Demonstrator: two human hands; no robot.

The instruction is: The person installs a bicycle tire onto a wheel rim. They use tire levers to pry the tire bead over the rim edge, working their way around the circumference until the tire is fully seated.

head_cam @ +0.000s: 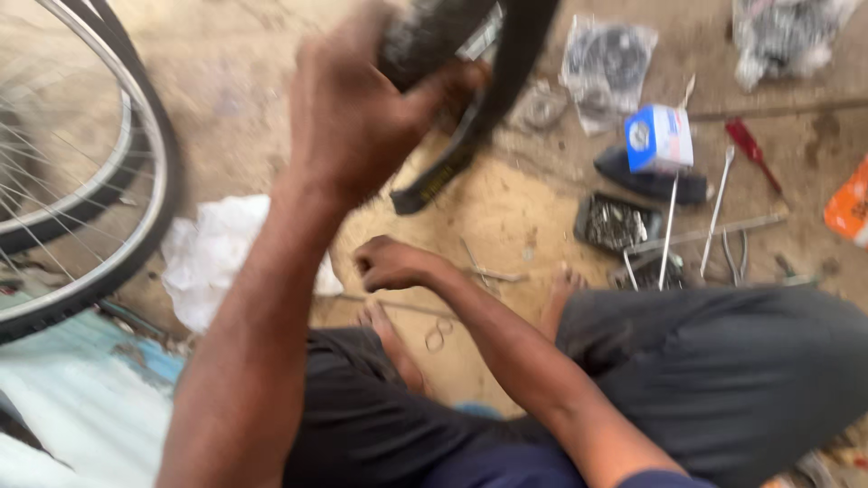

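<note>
Left hand [348,113] raised, grip clenched around a black rubber bicycle tyre section [479,99], held clear of the sandy floor [497,208] for handling. Right hand [389,264] low, fingers curled; whether it grasps anything cannot be told. Spoked wheel [81,172] lies well left.

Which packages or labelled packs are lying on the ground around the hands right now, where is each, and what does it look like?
Small box: upper right, on a dark tool; blue and white, boxy.
Clear plastic bag: top centre-right, flat, dark round parts inside.
Second clear bag: top right corner, crumpled, dark parts inside.
Orange packet: right edge, cut off by frame.
</note>
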